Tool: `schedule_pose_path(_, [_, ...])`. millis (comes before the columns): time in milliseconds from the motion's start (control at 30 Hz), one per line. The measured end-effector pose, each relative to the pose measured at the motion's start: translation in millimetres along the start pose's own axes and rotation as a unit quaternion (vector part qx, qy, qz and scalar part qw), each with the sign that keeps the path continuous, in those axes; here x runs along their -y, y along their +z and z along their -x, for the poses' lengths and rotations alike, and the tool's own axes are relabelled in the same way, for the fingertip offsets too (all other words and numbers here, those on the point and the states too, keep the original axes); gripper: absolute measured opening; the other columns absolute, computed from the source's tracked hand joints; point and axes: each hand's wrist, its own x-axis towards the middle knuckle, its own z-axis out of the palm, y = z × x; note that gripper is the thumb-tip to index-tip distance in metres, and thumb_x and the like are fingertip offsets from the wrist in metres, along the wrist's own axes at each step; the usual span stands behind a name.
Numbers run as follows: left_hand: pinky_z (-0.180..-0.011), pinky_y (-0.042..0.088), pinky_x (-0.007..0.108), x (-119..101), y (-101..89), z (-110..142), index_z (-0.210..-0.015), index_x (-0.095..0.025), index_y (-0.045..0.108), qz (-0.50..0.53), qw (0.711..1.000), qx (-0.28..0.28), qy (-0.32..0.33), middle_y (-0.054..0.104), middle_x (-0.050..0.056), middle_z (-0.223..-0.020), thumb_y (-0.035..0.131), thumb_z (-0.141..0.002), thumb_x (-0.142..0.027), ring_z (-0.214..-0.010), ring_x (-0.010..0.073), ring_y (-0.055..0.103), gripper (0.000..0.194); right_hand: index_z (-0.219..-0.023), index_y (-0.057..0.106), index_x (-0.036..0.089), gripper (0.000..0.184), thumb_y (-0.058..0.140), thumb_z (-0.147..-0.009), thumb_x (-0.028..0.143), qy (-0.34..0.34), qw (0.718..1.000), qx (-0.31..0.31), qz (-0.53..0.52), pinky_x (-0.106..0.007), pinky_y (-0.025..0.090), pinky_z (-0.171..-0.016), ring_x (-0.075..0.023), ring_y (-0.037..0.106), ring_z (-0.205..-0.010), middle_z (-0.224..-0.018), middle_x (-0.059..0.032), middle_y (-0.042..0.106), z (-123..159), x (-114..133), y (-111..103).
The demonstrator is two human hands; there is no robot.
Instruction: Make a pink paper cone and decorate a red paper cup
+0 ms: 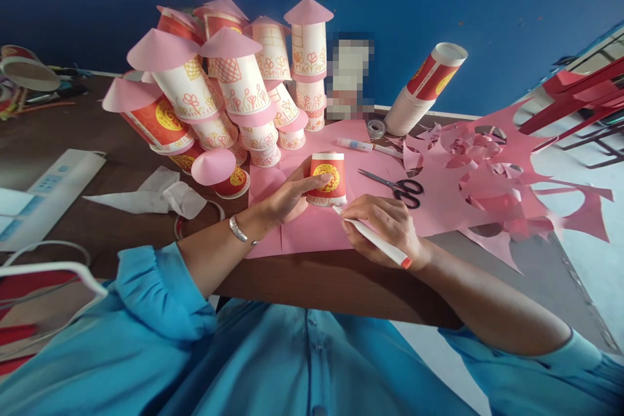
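My left hand (292,195) is wrapped round a red paper cup (335,171) with a yellow round emblem. The cup is upside down, and a white band with faint drawn lines runs along its lower rim. Held in my right hand (383,224) is a white marker pen (377,240) with a red end, its tip close to the cup's lower edge; whether it touches I cannot tell. Both hands are over pink paper (312,234). Black scissors (394,186) lie partly open to the right, and a glue stick (355,144) lies behind the cup.
Several paper-cup towers with pink cone roofs (231,45) stand at back left. A leaning cup stack (412,104) and a tape roll (376,129) are at back right. Cut pink scraps (487,175) cover the right. Crumpled white tissue (160,194) and a power strip (53,188) lie left.
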Motion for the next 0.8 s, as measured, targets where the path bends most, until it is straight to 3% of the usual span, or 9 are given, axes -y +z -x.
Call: schedule_pose_path(800, [-0.086,0.058,0.037,-1.9,2.3,0.8,-0.125,-0.024,0.066,0.007,1.000,-0.011,-0.003,0.074,0.002,-0.096,0.086,-0.088,-0.043,-0.090,0.0223,0.073,0.045,-0.104,0.061,0.025,0.020,0.064,-0.098,0.006,0.022,0.999,-0.013,0.042,-0.027,0.057,-0.058,-0.0161,0.073,-0.063,-0.081,0.0010,0.076,1.6,-1.4,0.4])
